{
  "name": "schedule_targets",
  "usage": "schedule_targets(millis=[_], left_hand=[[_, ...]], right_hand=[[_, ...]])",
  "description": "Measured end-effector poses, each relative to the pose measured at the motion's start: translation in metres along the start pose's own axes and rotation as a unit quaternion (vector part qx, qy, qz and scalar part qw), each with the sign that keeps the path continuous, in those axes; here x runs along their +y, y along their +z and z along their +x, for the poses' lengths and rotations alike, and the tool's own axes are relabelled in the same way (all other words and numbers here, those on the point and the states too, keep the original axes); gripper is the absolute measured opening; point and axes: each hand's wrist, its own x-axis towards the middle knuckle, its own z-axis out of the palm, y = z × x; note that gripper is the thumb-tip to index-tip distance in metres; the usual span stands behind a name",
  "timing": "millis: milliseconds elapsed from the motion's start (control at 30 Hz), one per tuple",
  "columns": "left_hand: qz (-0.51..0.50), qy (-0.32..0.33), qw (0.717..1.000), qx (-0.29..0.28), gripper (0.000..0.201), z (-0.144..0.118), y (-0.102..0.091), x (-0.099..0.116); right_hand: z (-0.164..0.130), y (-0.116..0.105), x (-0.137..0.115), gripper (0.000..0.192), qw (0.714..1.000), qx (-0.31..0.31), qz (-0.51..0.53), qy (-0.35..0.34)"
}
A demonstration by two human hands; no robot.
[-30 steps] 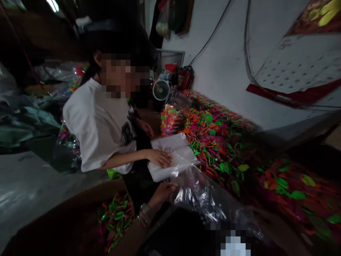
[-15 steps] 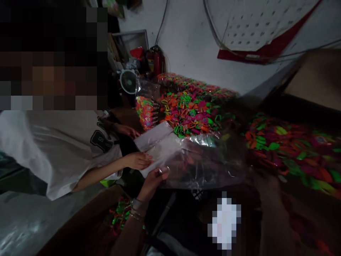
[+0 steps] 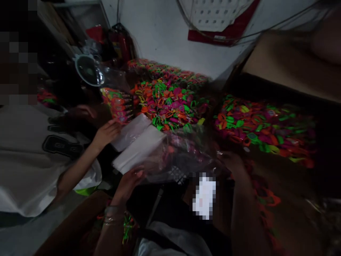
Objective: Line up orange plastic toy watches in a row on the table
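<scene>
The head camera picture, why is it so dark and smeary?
In the head view the room is dim, so both the left hand and the right hand look murky; motion blur smears the clear plastic bag between them; the bright toy pile and white wall catch more light.

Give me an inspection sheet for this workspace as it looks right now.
Surface: table, dim, mostly covered.
Job's things: clear plastic bag held at both ends; white bag stack beside it.
Clutter: piles of neon plastic pieces; more by the wall.
Grippers: left hand grips the bag edge; right hand holds its other end, blurred.
Cables: wires along the wall.
Surroundings: another person's hand on the stack; small fan; calendar; cardboard box.
</scene>
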Motion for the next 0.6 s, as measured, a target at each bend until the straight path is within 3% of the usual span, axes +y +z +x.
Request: schedule_targets(millis=[233,367,467,600], left_hand=[[0.021,-0.046,0.998,0.043,0.048,-0.001,-0.023,-0.003],[0.062,-0.085,0.994,0.038,0.053,-0.011,-0.045,-0.011],[0.086,-0.082,0.992,0.038,0.063,-0.017,-0.058,-0.019],[0.146,-0.06,0.987,0.011,0.053,-0.019,-0.069,-0.023]], right_hand=[[-0.029,-0.006,-0.009,0.01,0.986,-0.114,0.1,0.074],[-0.038,-0.007,-0.027,0.02,0.961,-0.203,0.161,0.099],[-0.029,0.002,-0.039,0.018,0.963,-0.199,0.145,0.114],[-0.005,0.021,-0.047,0.013,0.975,-0.162,0.121,0.097]])
